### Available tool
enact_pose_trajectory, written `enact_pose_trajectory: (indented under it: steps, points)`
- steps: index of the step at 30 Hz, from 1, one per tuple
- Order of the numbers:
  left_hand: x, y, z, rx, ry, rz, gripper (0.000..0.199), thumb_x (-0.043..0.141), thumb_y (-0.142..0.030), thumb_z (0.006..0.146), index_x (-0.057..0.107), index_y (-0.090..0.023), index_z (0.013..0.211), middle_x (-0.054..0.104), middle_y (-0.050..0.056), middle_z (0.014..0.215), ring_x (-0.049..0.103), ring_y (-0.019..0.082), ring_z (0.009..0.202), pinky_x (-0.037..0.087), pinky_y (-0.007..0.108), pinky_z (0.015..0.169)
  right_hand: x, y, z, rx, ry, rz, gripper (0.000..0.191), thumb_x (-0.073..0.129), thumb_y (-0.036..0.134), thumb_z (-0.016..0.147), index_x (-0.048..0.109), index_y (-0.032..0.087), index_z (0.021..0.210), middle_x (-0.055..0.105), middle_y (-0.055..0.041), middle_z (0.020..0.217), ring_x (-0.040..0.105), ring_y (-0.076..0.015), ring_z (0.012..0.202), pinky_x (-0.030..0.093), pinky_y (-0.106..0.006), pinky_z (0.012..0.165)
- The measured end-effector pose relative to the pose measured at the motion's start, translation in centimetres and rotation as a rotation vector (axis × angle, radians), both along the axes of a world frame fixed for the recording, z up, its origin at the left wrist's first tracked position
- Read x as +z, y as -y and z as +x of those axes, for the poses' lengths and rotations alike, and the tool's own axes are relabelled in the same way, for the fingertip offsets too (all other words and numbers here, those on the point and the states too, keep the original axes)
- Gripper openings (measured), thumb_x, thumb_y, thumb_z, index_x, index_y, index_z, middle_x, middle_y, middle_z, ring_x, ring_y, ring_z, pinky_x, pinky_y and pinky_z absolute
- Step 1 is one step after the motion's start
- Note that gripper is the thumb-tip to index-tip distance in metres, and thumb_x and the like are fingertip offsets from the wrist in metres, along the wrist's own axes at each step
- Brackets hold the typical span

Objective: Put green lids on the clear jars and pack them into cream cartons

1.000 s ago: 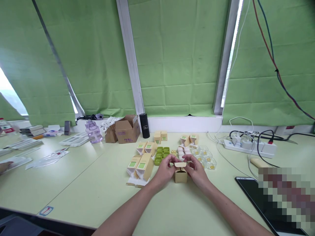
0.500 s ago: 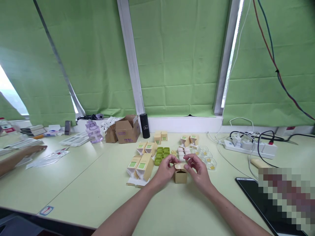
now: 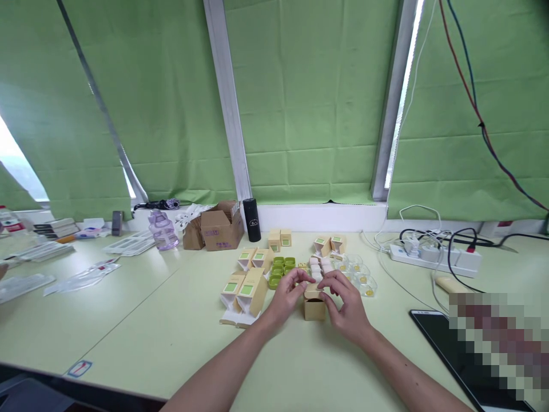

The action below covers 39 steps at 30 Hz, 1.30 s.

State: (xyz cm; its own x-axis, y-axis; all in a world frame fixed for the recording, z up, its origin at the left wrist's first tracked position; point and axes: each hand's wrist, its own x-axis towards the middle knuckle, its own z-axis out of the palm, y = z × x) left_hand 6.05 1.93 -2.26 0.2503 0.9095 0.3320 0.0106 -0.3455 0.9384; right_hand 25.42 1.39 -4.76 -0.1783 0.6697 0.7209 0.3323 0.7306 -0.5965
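Note:
A small brown cardboard box (image 3: 314,310) stands on the table between my hands, its top flap partly raised. My left hand (image 3: 288,294) pinches the flap's left side. At the flap's right side, my right hand (image 3: 345,300) has its thumb and fingers closed on the edge. Left of the hands lie larger tan boxes with green labels (image 3: 254,289) and green square containers (image 3: 278,269). Just behind the hands are white rounded pieces (image 3: 315,268) and tiny yellow pieces (image 3: 302,265). A clear plastic tray with yellow spots (image 3: 362,274) sits to the right.
Farther back stand a black cylinder (image 3: 251,220), an open carton (image 3: 222,229) and a purple bottle (image 3: 163,230). At right are a power strip (image 3: 437,257) with cables and a dark tablet (image 3: 454,355). Plastic bags (image 3: 83,276) lie at left.
The box's flap is lower over the opening, and my fingers have shifted slightly along it. Another person's hand at the far left has drawn back almost out of view.

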Motion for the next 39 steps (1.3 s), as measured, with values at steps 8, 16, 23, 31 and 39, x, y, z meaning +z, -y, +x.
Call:
enact_pose_trajectory:
  steps: [8, 16, 23, 31, 39]
  points:
    - [-0.07, 0.16, 0.01, 0.027, -0.101, 0.091, 0.027, 0.067, -0.044, 0.093, 0.069, -0.019, 0.104, 0.073, 0.010, 0.111, 0.062, 0.026, 0.103, 0.045, 0.036, 0.092, -0.55, -0.35, 0.34, 0.007, 0.081, 0.058, 0.012, 0.060, 0.018, 0.090, 0.067, 0.028, 0.093, 0.065, -0.0078, 0.097, 0.064, -0.0263, 0.087, 0.051, -0.038, 0.072]
    - [0.18, 0.45, 0.07, 0.040, -0.134, 0.111, 0.023, 0.065, -0.040, 0.092, 0.069, -0.020, 0.104, 0.072, 0.010, 0.110, 0.061, 0.027, 0.103, 0.043, 0.037, 0.090, -0.51, -0.22, 0.30, 0.002, 0.113, 0.101, 0.016, 0.057, 0.013, 0.089, 0.064, 0.027, 0.092, 0.063, -0.0071, 0.095, 0.063, -0.0253, 0.087, 0.050, -0.037, 0.070]
    - [0.07, 0.42, 0.02, 0.031, -0.144, 0.105, 0.021, 0.065, -0.035, 0.091, 0.069, -0.020, 0.106, 0.071, 0.009, 0.112, 0.061, 0.028, 0.107, 0.041, 0.037, 0.092, -0.62, -0.29, 0.32, 0.005, 0.119, 0.118, 0.016, 0.057, 0.012, 0.090, 0.063, 0.027, 0.093, 0.063, -0.0069, 0.094, 0.063, -0.0249, 0.085, 0.050, -0.037, 0.070]
    - [0.07, 0.50, 0.02, 0.030, -0.152, 0.111, 0.021, 0.064, -0.029, 0.088, 0.068, -0.020, 0.107, 0.070, 0.008, 0.112, 0.059, 0.028, 0.108, 0.041, 0.038, 0.096, -0.56, -0.22, 0.35, 0.024, 0.112, 0.109, 0.015, 0.058, 0.013, 0.088, 0.064, 0.026, 0.091, 0.064, -0.0066, 0.093, 0.062, -0.0246, 0.083, 0.048, -0.036, 0.069]
    - [0.44, 0.82, 0.13, 0.017, -0.154, 0.089, 0.022, 0.064, -0.028, 0.088, 0.066, -0.020, 0.108, 0.069, 0.008, 0.115, 0.059, 0.028, 0.112, 0.041, 0.039, 0.101, -0.33, -0.28, -0.11, 0.018, -0.009, -0.017, 0.010, 0.054, 0.031, 0.100, 0.061, 0.024, 0.099, 0.061, -0.0038, 0.091, 0.054, -0.0208, 0.076, 0.044, -0.034, 0.068]
